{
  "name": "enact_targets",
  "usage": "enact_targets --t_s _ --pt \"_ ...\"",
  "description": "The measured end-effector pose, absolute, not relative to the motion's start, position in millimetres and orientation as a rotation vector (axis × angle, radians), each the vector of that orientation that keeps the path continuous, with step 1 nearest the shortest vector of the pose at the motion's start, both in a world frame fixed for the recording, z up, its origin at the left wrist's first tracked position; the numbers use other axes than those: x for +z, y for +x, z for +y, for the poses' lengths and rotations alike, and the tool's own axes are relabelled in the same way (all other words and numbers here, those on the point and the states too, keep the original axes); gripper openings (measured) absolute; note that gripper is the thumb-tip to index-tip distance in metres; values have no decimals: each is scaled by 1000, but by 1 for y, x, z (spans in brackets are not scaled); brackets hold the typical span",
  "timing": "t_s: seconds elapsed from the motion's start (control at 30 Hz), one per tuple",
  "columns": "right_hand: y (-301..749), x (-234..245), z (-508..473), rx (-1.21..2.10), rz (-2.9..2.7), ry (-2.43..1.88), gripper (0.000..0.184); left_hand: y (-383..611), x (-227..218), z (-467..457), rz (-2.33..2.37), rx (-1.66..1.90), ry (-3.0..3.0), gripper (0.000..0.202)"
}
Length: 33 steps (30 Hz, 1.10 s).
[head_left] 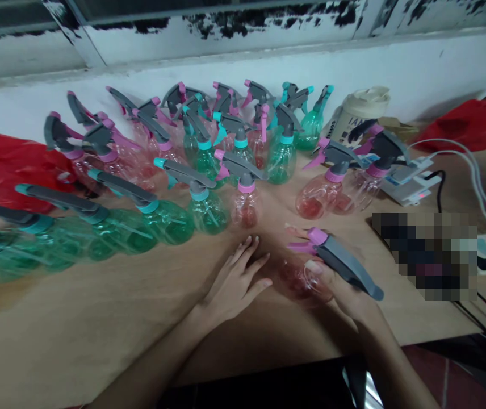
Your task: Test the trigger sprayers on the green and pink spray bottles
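- While the right grip (340, 288) is closed on the held bottle (325, 251), the thumb bears just below the grey head; the other fingers are hidden.
- Held bottle: above or on the counter (98, 318) (contact cannot be told), between both grips, long axis tilted, clear body toward the left grip (234, 278).
- Left grip: palm down, fingers spread, holding nothing, apart from the held bottle.
- Pink bottle (246, 205): upright, just beyond the left fingertips; green bottles (168, 224) line up leftward.

Forearms (162, 352) stretched forward, left hand (234, 278) palm-down, fingers (259, 266) spread, right hand (347, 297) partly hidden, seemingly curled
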State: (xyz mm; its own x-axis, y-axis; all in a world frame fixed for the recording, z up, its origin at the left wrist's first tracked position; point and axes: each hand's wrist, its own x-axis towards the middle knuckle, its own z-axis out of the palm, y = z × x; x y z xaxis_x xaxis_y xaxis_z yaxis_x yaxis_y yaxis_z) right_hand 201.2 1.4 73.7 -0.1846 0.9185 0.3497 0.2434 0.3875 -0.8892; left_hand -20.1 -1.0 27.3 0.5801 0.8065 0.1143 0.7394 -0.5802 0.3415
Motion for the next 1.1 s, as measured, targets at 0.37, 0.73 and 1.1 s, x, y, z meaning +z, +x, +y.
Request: enact_targets --t_s 0.37,0.73,1.1 --pt "202 74 5 908 -1699 -1031 30 -21 26 -1 1285 388 2554 46" --pt "196 72 6 835 -1655 -1059 14 -20 25 -1 1287 407 2553 44" --pt "194 76 6 977 -1604 -1076 17 -20 22 1 1294 372 2601 46"
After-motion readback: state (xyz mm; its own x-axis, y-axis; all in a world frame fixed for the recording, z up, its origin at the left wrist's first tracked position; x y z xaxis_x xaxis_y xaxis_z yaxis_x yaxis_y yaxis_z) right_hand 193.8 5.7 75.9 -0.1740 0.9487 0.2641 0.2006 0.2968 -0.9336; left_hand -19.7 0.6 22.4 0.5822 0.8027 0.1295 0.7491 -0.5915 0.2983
